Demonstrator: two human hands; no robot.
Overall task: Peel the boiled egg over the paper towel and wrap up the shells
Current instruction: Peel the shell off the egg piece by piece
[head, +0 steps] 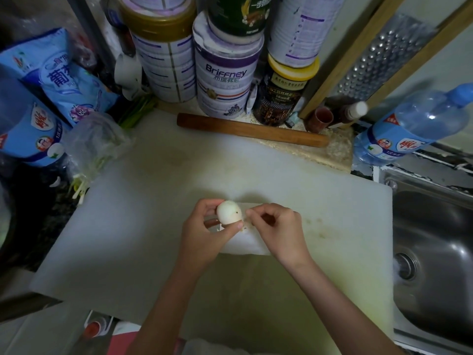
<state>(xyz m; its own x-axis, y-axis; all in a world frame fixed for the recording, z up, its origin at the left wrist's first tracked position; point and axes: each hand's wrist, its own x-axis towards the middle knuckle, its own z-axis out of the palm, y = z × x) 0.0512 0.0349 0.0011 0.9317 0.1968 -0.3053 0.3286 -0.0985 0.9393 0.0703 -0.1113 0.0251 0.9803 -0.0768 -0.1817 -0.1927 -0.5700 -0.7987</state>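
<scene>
My left hand (204, 234) holds a white boiled egg (228, 212) between thumb and fingers, just above a white paper towel (245, 243) lying on the cutting board (153, 226). The egg's visible side looks bare and smooth, with a small dark speck. My right hand (279, 231) sits beside the egg with thumb and forefinger pinched together at its right edge; whether a bit of shell is between them is too small to tell. Small shell pieces (220, 228) lie on the towel under my left hand.
A wooden rolling pin (252, 129) lies at the board's far edge. Behind it stand several tins and jars (225, 73). Blue bags (64, 80) and a plastic bag of greens (94, 147) are at left. A water bottle (414, 124) and steel sink (435, 239) are at right.
</scene>
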